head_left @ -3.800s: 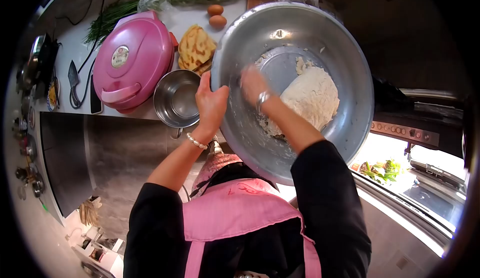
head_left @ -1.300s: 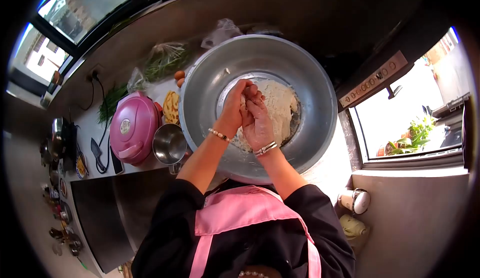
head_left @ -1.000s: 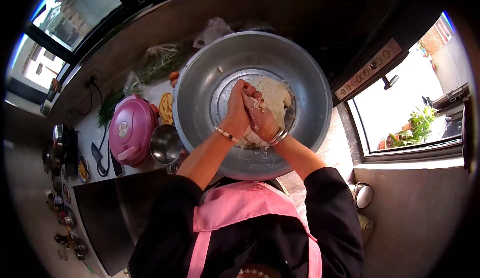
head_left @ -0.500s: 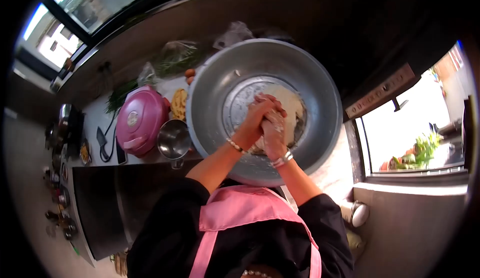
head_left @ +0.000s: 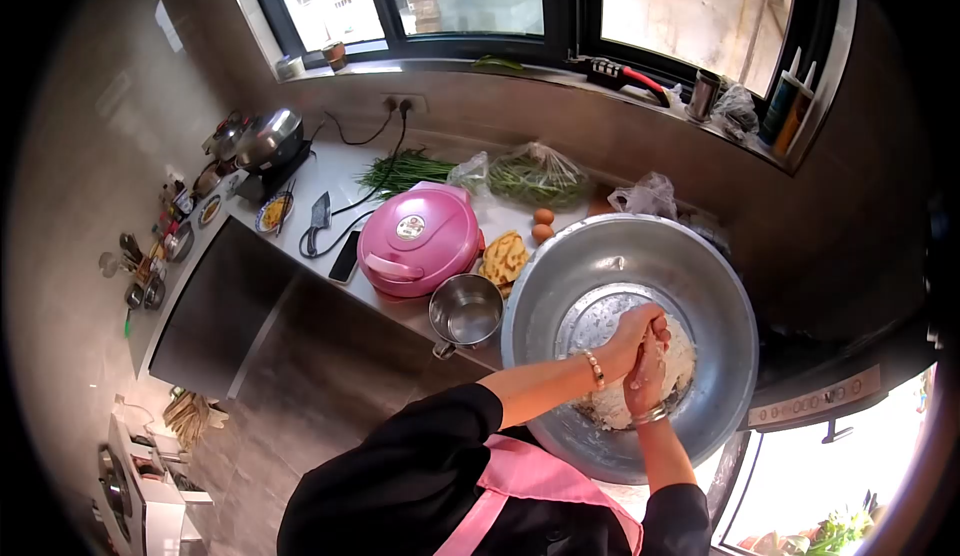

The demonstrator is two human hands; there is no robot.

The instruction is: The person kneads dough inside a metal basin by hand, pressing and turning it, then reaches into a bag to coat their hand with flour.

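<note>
Both hands now meet over the dough (head_left: 682,358), whereas in the earliest frame the left hand (head_left: 632,341) gripped the bowl's rim while the right hand (head_left: 645,384) worked inside alone. The view has also swung, so the windows (head_left: 475,1) along the far side show more fully than half a second ago. The left hand curls against the right hand, palms close together; I cannot tell how far either is closed or whether anything lies between them.

The large metal bowl (head_left: 535,296) holds the dough, toward the right of its base, with pale smears on the bare metal to the left. Hands and wrists hide part of the dough.

A small metal pot (head_left: 466,311) stands just left of the bowl, handle toward the near side. Beyond it lie flatbreads (head_left: 504,256), with two eggs (head_left: 542,224) farther right. A pink appliance (head_left: 422,239) sits left of these on the white surface (head_left: 340,178), with a phone (head_left: 345,258) and a knife (head_left: 319,212) farther left.
</note>
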